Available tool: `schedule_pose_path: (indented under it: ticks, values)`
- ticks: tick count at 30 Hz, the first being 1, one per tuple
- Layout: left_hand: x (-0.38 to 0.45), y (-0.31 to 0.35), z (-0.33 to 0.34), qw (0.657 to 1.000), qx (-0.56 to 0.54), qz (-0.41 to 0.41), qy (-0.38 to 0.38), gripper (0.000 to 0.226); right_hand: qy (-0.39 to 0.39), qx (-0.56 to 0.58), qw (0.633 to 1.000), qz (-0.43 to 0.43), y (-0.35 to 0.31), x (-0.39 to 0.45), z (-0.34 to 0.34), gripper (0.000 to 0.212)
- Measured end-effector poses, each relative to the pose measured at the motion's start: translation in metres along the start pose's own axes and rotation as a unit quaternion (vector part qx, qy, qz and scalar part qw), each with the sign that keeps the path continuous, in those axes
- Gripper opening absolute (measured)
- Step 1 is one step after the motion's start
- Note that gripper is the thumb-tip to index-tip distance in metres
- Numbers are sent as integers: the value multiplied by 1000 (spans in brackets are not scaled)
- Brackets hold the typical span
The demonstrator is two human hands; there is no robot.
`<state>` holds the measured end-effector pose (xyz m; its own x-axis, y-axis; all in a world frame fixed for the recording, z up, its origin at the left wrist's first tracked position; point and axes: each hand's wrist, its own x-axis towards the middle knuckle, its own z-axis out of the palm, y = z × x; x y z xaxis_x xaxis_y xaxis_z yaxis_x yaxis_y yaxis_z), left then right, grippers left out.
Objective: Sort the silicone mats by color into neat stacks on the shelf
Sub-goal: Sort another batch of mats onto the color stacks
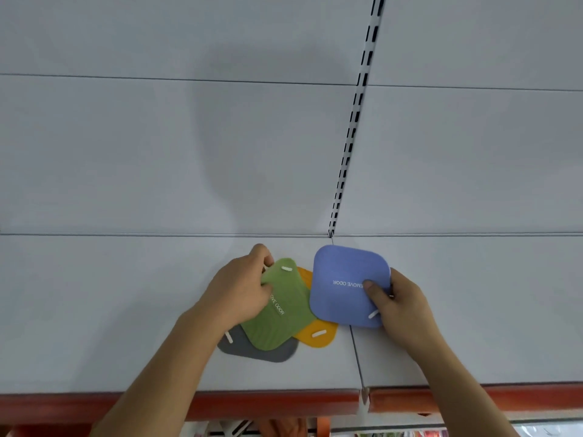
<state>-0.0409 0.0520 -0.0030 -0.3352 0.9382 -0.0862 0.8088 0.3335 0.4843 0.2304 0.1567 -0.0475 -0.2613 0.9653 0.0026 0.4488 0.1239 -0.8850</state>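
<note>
Several rounded square silicone mats lie in a loose overlapping pile on the white shelf (126,310). My left hand (239,291) grips the left edge of a green mat (284,320), thumb on top. Under the green one sit a grey mat (262,350) and an orange mat (317,335). My right hand (397,305) pinches a blue mat (344,288) at its right edge, thumb on its printed face. The blue mat overlaps the orange and green ones and spans the shelf seam.
A white back panel rises behind the shelf, with a slotted upright rail (350,146) running down to the shelf seam (356,357). The shelf's front edge carries an orange-red strip (268,405). Goods on a lower shelf show faintly at the bottom.
</note>
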Motion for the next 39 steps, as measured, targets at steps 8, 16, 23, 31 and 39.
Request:
schedule_pose_path:
  ticks: [8, 16, 23, 31, 39]
  values:
    - [-26, -13, -17, 989, -141, 35, 24, 12, 77, 44, 996, 13, -18, -27, -11, 10]
    - [-22, 13, 16, 942, -321, 38, 87, 9, 134, 46, 990, 10, -20, -70, -43, 11]
    - [-33, 102, 57, 903, -425, 48, 33, 12, 210, 59, 976, 3, 6, -102, -108, 4]
    - [-47, 276, 134, 893, -441, 89, 2, 17, 279, 101, 954, 30, 84, -134, -255, 6]
    - [-55, 439, 234, 892, -433, 120, -51, 16, 324, 140, 933, 73, 158, -156, -402, 12]
